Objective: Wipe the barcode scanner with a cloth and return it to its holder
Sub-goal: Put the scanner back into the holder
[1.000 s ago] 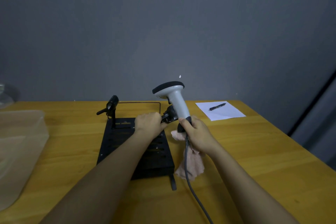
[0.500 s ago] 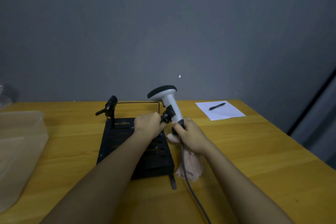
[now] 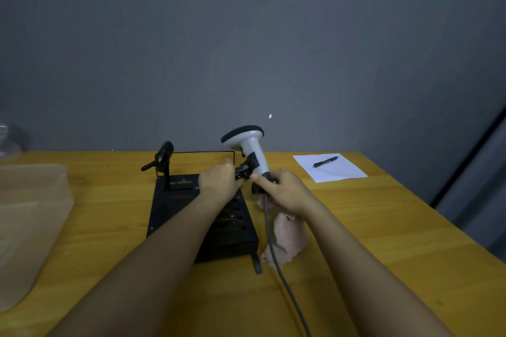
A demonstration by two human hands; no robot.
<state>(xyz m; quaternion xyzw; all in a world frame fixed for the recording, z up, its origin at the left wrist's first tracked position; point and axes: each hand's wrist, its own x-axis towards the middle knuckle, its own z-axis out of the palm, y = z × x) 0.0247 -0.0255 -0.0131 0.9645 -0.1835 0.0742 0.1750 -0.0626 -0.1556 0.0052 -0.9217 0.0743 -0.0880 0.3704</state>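
My right hand [image 3: 284, 191] is closed around the lower part of the handle of the barcode scanner [image 3: 250, 148], and the head of the scanner points up and a little to the left. My left hand [image 3: 219, 180] is closed on the black clamp of the holder [image 3: 244, 169], which already touches the middle of the handle just above my right fingers. I judge that the wiping is finished and that I am now in the step of returning the scanner. The next move asks me to seat the handle fully in the clamp and then to loosen both hands slowly, to see if it stays. The grey cable [image 3: 276, 260] hangs from the handle toward me, over the pink cloth [image 3: 290, 235], which lies on the table [image 3: 356, 227] just beside the black base plate [image 3: 175, 200].
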